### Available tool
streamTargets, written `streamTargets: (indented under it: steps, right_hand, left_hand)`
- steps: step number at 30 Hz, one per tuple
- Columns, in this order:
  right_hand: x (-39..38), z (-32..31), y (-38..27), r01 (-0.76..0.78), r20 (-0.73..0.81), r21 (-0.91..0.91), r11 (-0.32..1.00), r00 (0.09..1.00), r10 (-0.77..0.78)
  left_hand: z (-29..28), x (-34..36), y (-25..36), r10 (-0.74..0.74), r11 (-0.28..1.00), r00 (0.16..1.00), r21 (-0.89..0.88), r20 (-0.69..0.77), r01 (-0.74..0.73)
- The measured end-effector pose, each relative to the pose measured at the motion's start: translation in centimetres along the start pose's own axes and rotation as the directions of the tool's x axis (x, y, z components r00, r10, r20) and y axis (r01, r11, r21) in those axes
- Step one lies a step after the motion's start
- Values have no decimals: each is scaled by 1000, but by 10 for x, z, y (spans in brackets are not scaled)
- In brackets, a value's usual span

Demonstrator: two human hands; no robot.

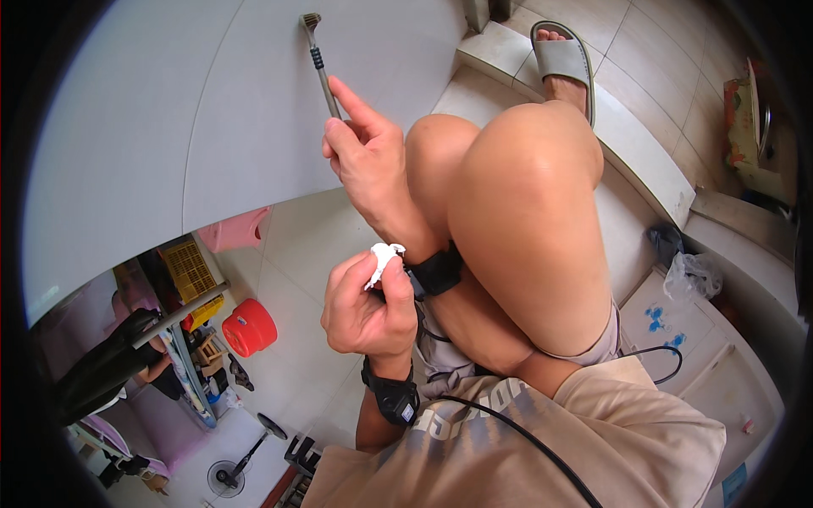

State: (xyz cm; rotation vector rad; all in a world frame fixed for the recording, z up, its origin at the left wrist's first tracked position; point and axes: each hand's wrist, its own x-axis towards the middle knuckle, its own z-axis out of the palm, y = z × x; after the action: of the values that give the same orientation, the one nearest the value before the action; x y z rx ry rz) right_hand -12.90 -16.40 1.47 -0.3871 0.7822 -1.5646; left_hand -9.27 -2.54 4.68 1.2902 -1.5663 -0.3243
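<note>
My right hand [366, 165] grips a slim grey toothbrush-like brush [323, 78] by its lower end, the index finger stretched along the handle. Dark rings circle the brush's neck, and its short-bristled head [312, 20] points away from me in front of a large pale panel [254, 102]. Nearer my body, my left hand [368, 309] pinches a crumpled white tissue-like piece [385, 261] between thumb and fingers. The piece is close to my right forearm but looks held only by the left hand. Black devices are strapped on both wrists.
My bent knees [533, 169] rise right of my hands, and a black cable [525, 444] crosses my shirt. On the tiled floor stand a red bucket [250, 328] and a small fan [227, 478]. A yellow crate [190, 279] is behind. A clear plastic bag [693, 278] lies at right.
</note>
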Motion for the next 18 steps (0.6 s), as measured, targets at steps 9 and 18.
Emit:
streamTargets:
  steps: [9,18]
  right_hand:
    - [-6,0,-9,-143,45,119,983,989,138]
    - [-9,1,-19,-291,100,265,919,956,274]
  left_hand:
    - [-3,-6,-2,61,996,998,66,-6,-61]
    - [-11,-3,29,-115,991,937,-99,-330,87]
